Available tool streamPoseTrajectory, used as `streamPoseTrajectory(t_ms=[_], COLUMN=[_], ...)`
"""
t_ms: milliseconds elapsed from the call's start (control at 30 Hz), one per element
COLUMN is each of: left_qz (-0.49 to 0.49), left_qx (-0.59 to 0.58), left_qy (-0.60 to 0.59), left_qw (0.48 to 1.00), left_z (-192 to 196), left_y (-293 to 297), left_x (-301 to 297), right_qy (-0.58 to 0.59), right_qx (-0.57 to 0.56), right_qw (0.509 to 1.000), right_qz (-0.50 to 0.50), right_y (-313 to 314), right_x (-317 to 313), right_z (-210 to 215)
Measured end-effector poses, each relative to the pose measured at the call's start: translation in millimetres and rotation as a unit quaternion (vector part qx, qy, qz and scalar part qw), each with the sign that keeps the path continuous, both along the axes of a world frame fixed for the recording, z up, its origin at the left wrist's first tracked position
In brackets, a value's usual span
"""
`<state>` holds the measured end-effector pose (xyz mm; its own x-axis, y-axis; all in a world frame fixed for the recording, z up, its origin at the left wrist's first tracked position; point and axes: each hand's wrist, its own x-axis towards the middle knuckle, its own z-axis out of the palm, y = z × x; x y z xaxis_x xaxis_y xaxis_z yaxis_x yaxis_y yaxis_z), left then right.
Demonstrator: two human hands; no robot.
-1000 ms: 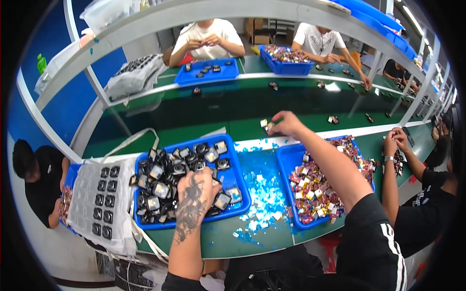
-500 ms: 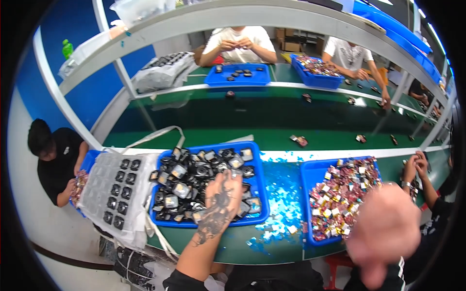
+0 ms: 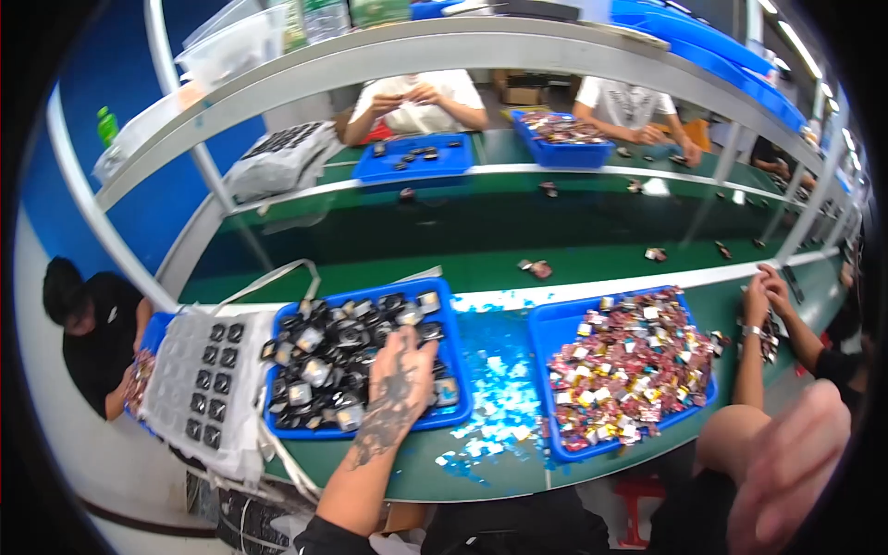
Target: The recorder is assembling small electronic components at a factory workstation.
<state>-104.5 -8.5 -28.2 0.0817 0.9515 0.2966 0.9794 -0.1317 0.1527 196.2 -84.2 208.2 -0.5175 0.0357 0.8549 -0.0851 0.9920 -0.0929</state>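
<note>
My left hand [image 3: 404,375] rests over the right part of a blue tray [image 3: 460,351], fingers apart and the thumb out to the side. Beneath its fingertips is a heap of small black square parts [image 3: 319,375], some with pale or clear faces; the hand grips no part that I can see. At the lower right, close to the camera, my right hand [image 3: 797,462] is raised and badly smeared. What its fingers do does not show. Nearest to it is a second blue tray [image 3: 546,328], piled with small red, gold and white parts [image 3: 629,370].
Blue scraps [image 3: 499,398] litter the green table between the trays. On the left, a white moulded tray [image 3: 180,370] carries rows of black parts. Several loose parts lie on the green belt [image 3: 416,227] beyond. A metal frame [image 3: 370,51] arches overhead. Co-workers sit around.
The view has turned, so the trays appear farther left. My right hand has moved right, away from the tray of red and gold parts. My left hand stays over the black parts.
</note>
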Motion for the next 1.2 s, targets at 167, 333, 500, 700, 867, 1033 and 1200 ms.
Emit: streamPoseTrajectory(t_ms=[167,333,500,700,867,1033,1200], left_qz=[-0.064,-0.061,-0.055,-0.091,-0.129,-0.200,-0.237], left_qx=[0.010,0.067,0.046,-0.177,-0.272,-0.157,0.016], left_qy=[-0.019,-0.070,-0.295,-0.658,-0.676,-0.583,-0.496], left_qw=[0.998,0.993,0.953,0.726,0.672,0.772,0.835], left_z=[6,16,18,18,18,13,21], left_y=[6,9,8,5,-3,-13,-18], left_x=[6,20,25,37,42,76,68], right_qy=[0.097,-0.317,-0.357,-0.190,0.057,0.133,0.108], right_qx=[-0.221,-0.238,-0.337,-0.361,-0.653,-0.698,-0.783], right_qw=[0.908,0.797,0.800,0.826,0.744,0.703,0.610], right_qz=[-0.343,-0.455,-0.346,-0.389,-0.127,-0.023,0.054], right_y=[88,192,195,182,129,71,59], right_x=[36,111,101,97,49,-15,-35], right_z=[-67,-181,-176,-172,-153,-175,-187])
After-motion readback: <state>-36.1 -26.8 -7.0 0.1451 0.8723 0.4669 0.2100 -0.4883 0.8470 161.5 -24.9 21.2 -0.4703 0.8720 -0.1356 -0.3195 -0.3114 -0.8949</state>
